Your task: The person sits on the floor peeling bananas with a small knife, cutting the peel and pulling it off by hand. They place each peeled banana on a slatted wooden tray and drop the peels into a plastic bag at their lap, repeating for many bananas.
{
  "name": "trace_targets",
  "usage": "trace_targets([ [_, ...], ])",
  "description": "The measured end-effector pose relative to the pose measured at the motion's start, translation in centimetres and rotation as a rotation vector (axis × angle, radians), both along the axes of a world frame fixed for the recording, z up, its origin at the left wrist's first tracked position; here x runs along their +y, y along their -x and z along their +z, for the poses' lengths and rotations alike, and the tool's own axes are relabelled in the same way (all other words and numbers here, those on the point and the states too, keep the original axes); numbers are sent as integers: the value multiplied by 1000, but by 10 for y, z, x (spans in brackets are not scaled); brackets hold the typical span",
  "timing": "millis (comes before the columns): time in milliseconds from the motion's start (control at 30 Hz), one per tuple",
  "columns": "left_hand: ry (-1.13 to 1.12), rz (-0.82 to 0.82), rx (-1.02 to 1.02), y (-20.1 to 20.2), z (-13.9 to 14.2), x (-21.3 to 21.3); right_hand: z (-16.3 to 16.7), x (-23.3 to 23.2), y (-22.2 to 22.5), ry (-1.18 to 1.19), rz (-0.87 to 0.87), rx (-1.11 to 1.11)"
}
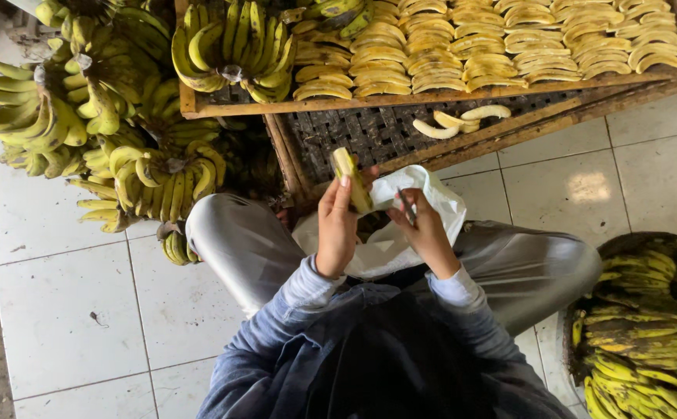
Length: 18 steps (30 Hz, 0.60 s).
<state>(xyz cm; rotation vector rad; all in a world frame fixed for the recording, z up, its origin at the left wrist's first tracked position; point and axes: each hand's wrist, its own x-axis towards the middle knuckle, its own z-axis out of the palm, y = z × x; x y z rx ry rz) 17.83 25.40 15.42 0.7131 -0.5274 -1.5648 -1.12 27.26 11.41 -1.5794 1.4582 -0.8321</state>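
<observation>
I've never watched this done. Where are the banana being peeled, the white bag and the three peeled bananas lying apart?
banana (351,180), head view, its yellow peel.
white bag (439,203), head view, its upper right fold.
three peeled bananas (455,121), head view, the middle one.

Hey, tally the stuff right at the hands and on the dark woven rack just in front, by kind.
Banana held in the left hand: 1
Knife in the right hand: 1
White plastic bag on the lap: 1
Peeled bananas loose on the dark woven rack: 3
Total: 6
</observation>
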Motion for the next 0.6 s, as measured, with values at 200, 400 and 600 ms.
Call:
trace_targets([
  [200,51,-5,65,35,-13,2,65,-18,-40,442,-40,12],
  [400,66,9,155,32,-17,-7,51,-22,-55,479,-180,-55],
  [600,-75,-152,348,17,-54,-36,32,-36,-37,-113,-229,-519],
])
